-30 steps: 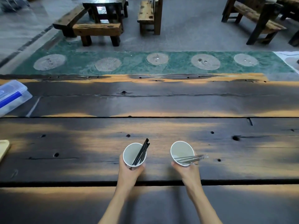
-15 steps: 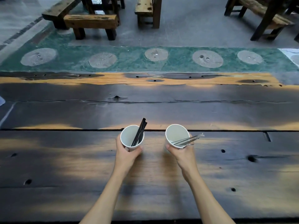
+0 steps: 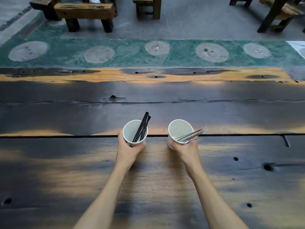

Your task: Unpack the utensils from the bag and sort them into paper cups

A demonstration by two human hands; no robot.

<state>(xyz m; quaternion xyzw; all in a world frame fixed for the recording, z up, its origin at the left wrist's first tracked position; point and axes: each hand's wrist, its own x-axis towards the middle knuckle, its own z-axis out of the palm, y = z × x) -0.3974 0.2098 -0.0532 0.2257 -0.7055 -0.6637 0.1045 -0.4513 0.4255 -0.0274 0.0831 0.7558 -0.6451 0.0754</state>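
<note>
While both cups sit farther up the table than a second ago, now over the seam between two planks rather than on the near board, the grips look unchanged. Left hand (image 3: pixel 130 150) wraps its fingers and thumb round the left paper cup (image 3: pixel 130 132), which carries a bundle of thin black sticks (image 3: pixel 142 127) leaning up and to the right, tips well clear of the rim. Right hand (image 3: pixel 184 148) curls round the right paper cup (image 3: pixel 179 129), and clear plastic utensils (image 3: pixel 189 136) lie almost flat across its mouth, poking out to the right. The blue-lidded box and pale board seen at the left edge earlier are out of view now.

Underneath runs the table (image 3: pixel 148 179), heavy dark planks, scorched-looking, with worn orange patches, cracks, knots and small round holes. Beyond its far edge there's a green floor strip (image 3: pixel 125 52) set with grey ribbed stone discs (image 3: pixel 157 47), then grey concrete and a chunky rough-timber bench (image 3: pixel 84 10). The cups are white, smooth, round, tapering downward.
</note>
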